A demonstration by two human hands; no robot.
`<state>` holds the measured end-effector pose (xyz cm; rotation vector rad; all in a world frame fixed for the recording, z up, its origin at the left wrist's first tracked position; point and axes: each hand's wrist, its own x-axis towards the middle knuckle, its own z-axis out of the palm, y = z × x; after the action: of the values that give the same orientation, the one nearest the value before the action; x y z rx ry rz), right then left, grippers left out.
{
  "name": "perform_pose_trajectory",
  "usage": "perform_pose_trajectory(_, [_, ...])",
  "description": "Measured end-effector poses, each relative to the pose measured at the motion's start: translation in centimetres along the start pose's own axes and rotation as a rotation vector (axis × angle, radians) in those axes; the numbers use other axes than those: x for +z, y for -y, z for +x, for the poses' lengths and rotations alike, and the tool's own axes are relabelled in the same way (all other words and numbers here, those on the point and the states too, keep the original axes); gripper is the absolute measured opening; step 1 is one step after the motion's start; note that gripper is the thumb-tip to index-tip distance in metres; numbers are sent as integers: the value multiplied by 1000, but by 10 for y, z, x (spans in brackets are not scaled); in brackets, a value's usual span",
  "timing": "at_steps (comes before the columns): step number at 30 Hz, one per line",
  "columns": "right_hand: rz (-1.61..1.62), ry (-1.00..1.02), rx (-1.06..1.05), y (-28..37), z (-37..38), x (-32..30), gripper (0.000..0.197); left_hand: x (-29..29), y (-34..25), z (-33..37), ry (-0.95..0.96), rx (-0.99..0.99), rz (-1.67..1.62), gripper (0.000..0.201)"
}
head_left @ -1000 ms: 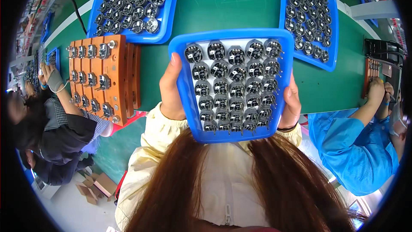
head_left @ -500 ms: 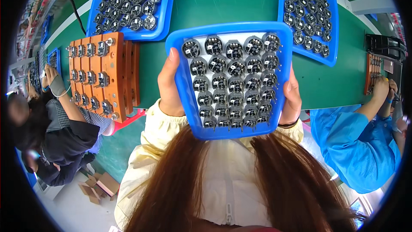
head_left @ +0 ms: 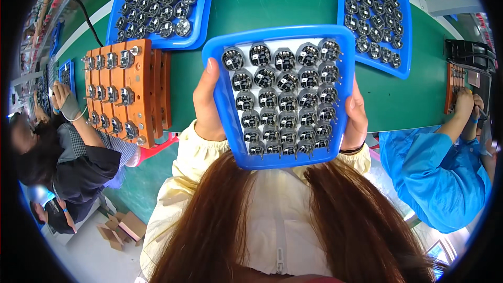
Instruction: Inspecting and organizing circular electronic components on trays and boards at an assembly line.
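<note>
The left hand (head_left: 209, 102) is clasping the left side of a blue plastic tray (head_left: 277, 33), its thumb lying along the outer wall, while the right hand (head_left: 356, 118) is gripping the opposite side. Between the two hands, the tray is tilting toward the wearer and carrying rows of round circuit-board modules (head_left: 287, 81) with thin pins. A dark band (head_left: 352, 150) is circling the right wrist. Just left of the left hand, an orange block fixture (head_left: 142, 81) is holding similar modules. Beyond the left hand, a second blue tray (head_left: 206, 18) is resting on the green worktop (head_left: 272, 0); beyond the right hand, a third blue tray (head_left: 341, 0) is lying there, also filled. Well right of the right hand, a co-worker in blue sleeves (head_left: 440, 173) is working.
</note>
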<state>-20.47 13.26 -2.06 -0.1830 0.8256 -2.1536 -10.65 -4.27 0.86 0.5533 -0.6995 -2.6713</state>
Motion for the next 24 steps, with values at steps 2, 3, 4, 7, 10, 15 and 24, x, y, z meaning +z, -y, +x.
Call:
perform_pose_trajectory(2, [8, 0, -7, 0, 0, 2, 62, -1, 0, 0, -2, -4, 0, 63])
perform_pose_trajectory(3, [17, -1, -12, 0, 0, 2, 62, -1, 0, 1, -5, -7, -1, 63])
perform_pose_trajectory(4, [16, -1, -14, 0, 0, 3, 62, -1, 0, 1, -4, -8, -1, 63])
perform_pose_trajectory(7, [9, -1, -3, 0, 0, 3, 62, -2, 0, 1, 6, 17, 40, 63])
perform_pose_trajectory(10, [9, 3, -12, 0, 0, 5, 62, -3, 2, 1, -4, -6, -5, 64])
perform_pose_trajectory(15, [-117, -71, 4, 1, -1, 6, 74, -2, 1, 1, -8, -17, 1, 65])
perform_pose_trajectory(24, [-178, -86, 2, 1, -1, 3, 72, -2, 2, 5, -31, 15, 70, 66])
